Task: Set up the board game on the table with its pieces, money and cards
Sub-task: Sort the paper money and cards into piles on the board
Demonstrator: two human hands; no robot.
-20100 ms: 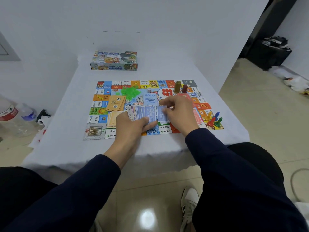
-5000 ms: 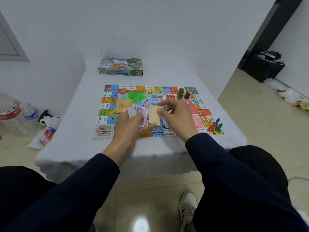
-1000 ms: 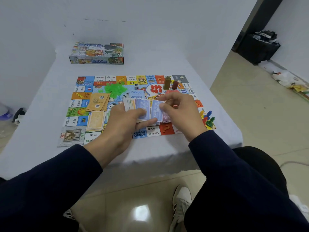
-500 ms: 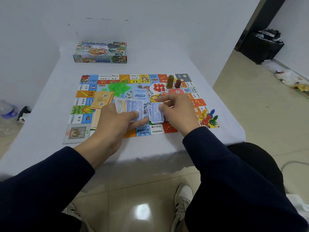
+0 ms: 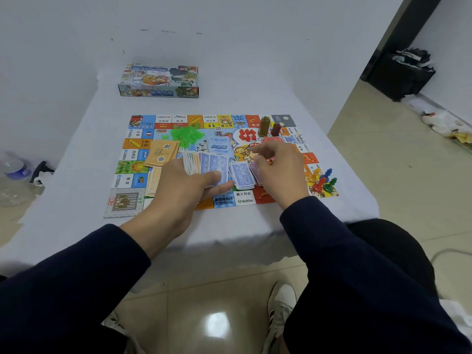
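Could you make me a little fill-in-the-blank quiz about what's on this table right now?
1. The fanned play money is held in the person's ____ hand.
2. The heap of little plastic houses on the game board is coloured ____.
3. The game box lies at the ____ end of the table, beyond the board.
4. The coloured pawns stand near the board's ____ edge.

Missing words: left; green; far; right
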